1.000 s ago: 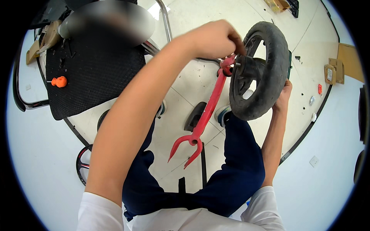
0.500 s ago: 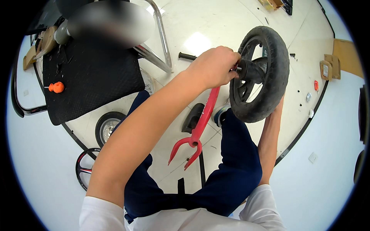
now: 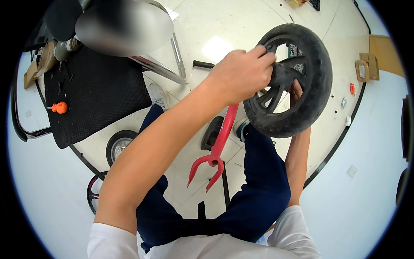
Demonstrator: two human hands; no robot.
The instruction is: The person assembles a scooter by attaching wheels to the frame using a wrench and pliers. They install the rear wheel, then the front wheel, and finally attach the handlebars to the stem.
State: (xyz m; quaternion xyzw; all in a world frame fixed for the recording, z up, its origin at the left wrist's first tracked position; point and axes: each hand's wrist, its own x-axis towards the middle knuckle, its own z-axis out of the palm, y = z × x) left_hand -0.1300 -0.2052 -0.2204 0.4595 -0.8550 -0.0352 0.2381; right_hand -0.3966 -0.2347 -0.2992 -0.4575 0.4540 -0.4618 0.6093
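A black wheel (image 3: pixel 317 101) with a thick tyre and broad spokes is held up at the right, its hub facing left. My right hand (image 3: pixel 296 91) supports it from behind, with fingertips showing between the spokes; the rest of that hand is hidden. My left hand (image 3: pixel 248 73) is closed at the near end of the hub (image 3: pixel 282 76), fingers curled. Whatever lies between those fingers is hidden. Below the wheel, a red forked frame part (image 3: pixel 221 140) stands between my legs, its two prongs toward me.
A black chair (image 3: pixel 99 95) at the left bears an orange-handled tool (image 3: pixel 60 107). On the floor are a smaller wheel (image 3: pixel 118 148), a black-rimmed wheel (image 3: pixel 92 194), a black grip (image 3: pixel 202 64) and a dark curved part (image 3: pixel 211 134). Cardboard pieces (image 3: pixel 368 67) lean at the right wall.
The wheel has turned and tilted, showing more of its spoked side. My right fingers now show through the spokes. My left hand has moved slightly and hides the hub end.
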